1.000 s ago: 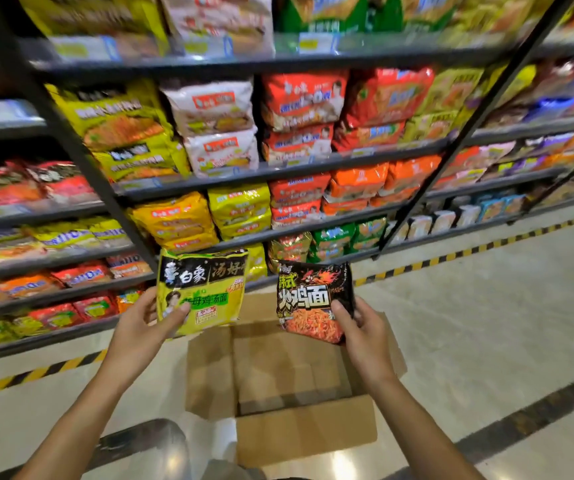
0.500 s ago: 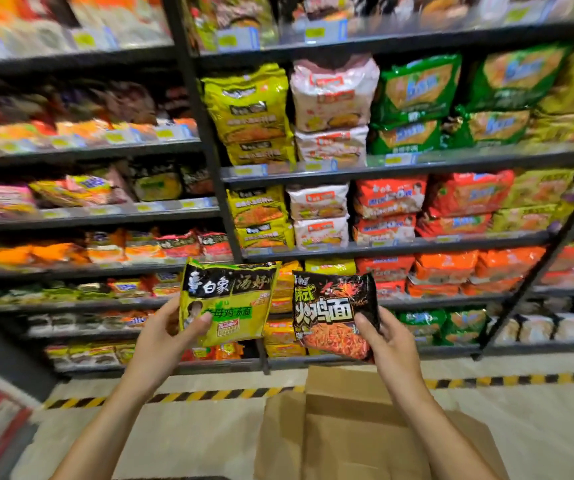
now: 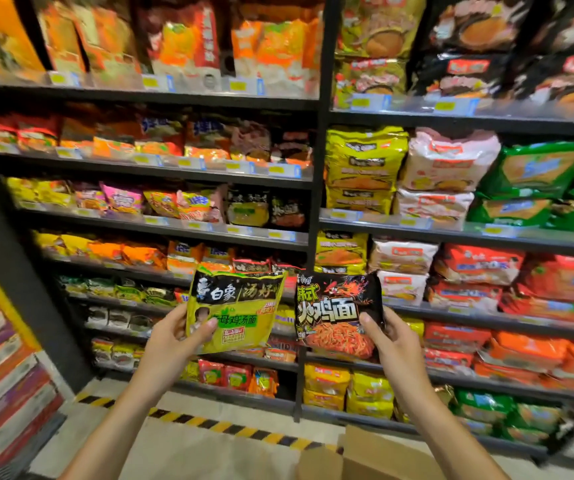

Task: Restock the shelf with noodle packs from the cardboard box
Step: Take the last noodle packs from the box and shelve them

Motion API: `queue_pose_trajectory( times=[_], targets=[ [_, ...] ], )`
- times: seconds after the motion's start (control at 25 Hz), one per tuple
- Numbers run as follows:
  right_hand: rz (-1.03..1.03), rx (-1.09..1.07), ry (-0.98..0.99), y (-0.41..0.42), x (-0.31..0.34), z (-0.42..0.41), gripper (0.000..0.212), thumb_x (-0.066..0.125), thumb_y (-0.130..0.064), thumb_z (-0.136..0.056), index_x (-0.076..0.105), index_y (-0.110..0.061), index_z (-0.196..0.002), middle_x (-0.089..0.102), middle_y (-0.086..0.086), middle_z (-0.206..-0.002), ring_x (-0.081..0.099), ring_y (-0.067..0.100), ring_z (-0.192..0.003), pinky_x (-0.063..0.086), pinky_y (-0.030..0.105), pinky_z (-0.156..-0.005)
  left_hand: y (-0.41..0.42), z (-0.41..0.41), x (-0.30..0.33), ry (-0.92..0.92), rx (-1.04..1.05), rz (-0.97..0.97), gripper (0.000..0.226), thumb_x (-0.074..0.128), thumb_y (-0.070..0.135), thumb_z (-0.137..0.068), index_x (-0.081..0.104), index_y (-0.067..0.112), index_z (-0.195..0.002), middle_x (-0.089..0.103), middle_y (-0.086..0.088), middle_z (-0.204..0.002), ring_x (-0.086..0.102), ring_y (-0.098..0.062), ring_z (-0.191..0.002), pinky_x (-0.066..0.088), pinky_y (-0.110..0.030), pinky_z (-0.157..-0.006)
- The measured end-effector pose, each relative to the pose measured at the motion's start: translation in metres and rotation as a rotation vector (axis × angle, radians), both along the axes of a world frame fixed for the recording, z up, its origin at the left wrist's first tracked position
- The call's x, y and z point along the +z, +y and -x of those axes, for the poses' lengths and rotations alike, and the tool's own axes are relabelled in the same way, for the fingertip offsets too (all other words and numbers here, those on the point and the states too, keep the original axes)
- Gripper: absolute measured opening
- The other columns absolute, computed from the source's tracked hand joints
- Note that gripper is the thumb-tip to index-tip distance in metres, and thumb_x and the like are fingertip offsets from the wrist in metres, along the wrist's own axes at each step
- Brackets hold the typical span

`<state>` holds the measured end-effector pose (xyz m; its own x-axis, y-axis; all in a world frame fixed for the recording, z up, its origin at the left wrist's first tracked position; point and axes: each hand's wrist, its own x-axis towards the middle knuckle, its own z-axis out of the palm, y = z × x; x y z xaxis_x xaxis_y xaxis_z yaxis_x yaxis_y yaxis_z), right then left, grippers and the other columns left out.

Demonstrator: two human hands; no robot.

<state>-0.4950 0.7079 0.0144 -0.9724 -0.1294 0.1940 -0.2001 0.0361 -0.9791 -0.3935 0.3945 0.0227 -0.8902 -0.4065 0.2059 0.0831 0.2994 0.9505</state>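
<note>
Yellow-green and black, the two noodle packs sit side by side in front of us at about mid-height of the shelving. Our left hand (image 3: 171, 341) has its grip clamped on the yellow-green pack (image 3: 233, 311), thumb across the lower left of its face and the other fingers behind it. Our right hand (image 3: 394, 344) has its grip clamped on the black pack (image 3: 339, 315) in the same way, thumb on the lower right corner of its face. The inner edges of the two packs are near each other with a narrow gap between them, and neither pack touches the shelves behind.

A black upright post (image 3: 316, 202) splits the shelving into a left bay and a right bay, and both packs hang just about in front of it. The shelf boards (image 3: 161, 169) in both bays are crowded with packs right up to their front edges, where price tags line the lip.

At the bottom right, the open flap of the cardboard box (image 3: 375, 455) rises from the floor below our right forearm. A yellow-and-black hazard stripe (image 3: 209, 424) runs along the floor at the foot of the shelving, and bare floor lies between it and us, to the left of the box.
</note>
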Motion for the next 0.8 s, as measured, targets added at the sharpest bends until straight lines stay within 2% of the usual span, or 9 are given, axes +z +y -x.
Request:
queue_pose_trajectory(
  times=[0.08, 0.24, 0.32, 0.44, 0.56, 0.64, 0.72, 0.8],
  targets=[
    [0.004, 0.014, 0.016, -0.041, 0.009, 0.007, 0.021, 0.063, -0.026, -0.095, 0.066, -0.027, -0.117, 0.076, -0.017, -0.102, 0.069, -0.003, -0.097, 0.055, 0.015, -0.079, -0.040, 0.002, 0.006, 0.010, -0.014, 0.022, 0.021, 0.067, 0.023, -0.091, 0.067, 0.022, -0.111, 0.074, 0.010, -0.103, 0.069, -0.006, -0.096, 0.054, -0.031, -0.085],
    [0.010, 0.007, 0.028, -0.123, 0.017, 0.027, 0.028, 0.063, -0.032, -0.095, 0.068, -0.022, -0.121, 0.076, -0.006, -0.110, 0.070, 0.010, -0.105, 0.056, 0.044, -0.095, -0.120, 0.011, 0.012, 0.031, -0.050, 0.047, 0.023, 0.065, 0.022, -0.093, 0.066, 0.024, -0.115, 0.073, 0.011, -0.109, 0.068, -0.005, -0.101, 0.054, -0.028, -0.085],
    [0.006, -0.004, 0.018, -0.148, 0.016, 0.035, 0.030, 0.063, -0.037, -0.093, 0.068, -0.023, -0.119, 0.076, -0.005, -0.109, 0.070, 0.013, -0.105, 0.054, 0.049, -0.097, -0.147, 0.020, 0.010, 0.038, -0.059, 0.045, 0.023, 0.065, 0.021, -0.092, 0.066, 0.025, -0.116, 0.073, 0.011, -0.108, 0.068, -0.006, -0.101, 0.056, -0.027, -0.084],
    [-0.022, -0.035, 0.001, -0.174, 0.013, 0.048, 0.028, 0.062, -0.036, -0.094, 0.068, -0.023, -0.119, 0.075, -0.005, -0.109, 0.069, 0.011, -0.105, 0.054, 0.047, -0.098, -0.180, 0.043, 0.004, 0.024, -0.068, 0.011, 0.032, 0.066, 0.030, -0.089, 0.064, 0.026, -0.121, 0.072, 0.013, -0.112, 0.066, -0.007, -0.106, 0.054, -0.036, -0.093],
    [-0.028, -0.072, -0.021, -0.187, 0.006, 0.070, 0.022, 0.061, -0.033, -0.096, 0.069, -0.024, -0.115, 0.076, -0.004, -0.106, 0.070, 0.013, -0.103, 0.055, 0.043, -0.094, -0.197, 0.076, -0.009, 0.025, -0.080, -0.016, 0.037, 0.067, 0.035, -0.088, 0.062, 0.027, -0.124, 0.071, 0.012, -0.115, 0.065, -0.005, -0.108, 0.052, -0.040, -0.097],
    [-0.019, -0.084, -0.038, -0.191, 0.001, 0.090, 0.019, 0.061, -0.031, -0.096, 0.069, -0.024, -0.113, 0.077, -0.004, -0.103, 0.070, 0.015, -0.102, 0.057, 0.037, -0.088, -0.201, 0.100, -0.018, 0.016, -0.073, -0.030, 0.043, 0.068, 0.037, -0.088, 0.060, 0.027, -0.128, 0.070, 0.010, -0.118, 0.064, -0.004, -0.110, 0.051, -0.041, -0.100],
    [-0.017, -0.080, -0.043, -0.198, -0.002, 0.116, 0.021, 0.061, -0.029, -0.097, 0.068, -0.024, -0.116, 0.077, -0.006, -0.103, 0.071, 0.009, -0.100, 0.056, 0.025, -0.081, -0.207, 0.127, -0.028, 0.010, -0.076, -0.013, 0.049, 0.068, 0.043, -0.087, 0.057, 0.027, -0.132, 0.068, 0.010, -0.123, 0.061, -0.004, -0.116, 0.049, -0.041, -0.103],
    [-0.016, -0.077, -0.040, -0.206, -0.005, 0.151, 0.021, 0.060, -0.030, -0.097, 0.068, -0.026, -0.117, 0.076, -0.009, -0.105, 0.070, 0.007, -0.102, 0.055, 0.026, -0.084, -0.216, 0.158, -0.037, -0.006, -0.070, -0.006, 0.061, 0.069, 0.055, -0.084, 0.054, 0.028, -0.136, 0.063, 0.009, -0.131, 0.057, -0.008, -0.123, 0.046, -0.044, -0.107]
  ],
)
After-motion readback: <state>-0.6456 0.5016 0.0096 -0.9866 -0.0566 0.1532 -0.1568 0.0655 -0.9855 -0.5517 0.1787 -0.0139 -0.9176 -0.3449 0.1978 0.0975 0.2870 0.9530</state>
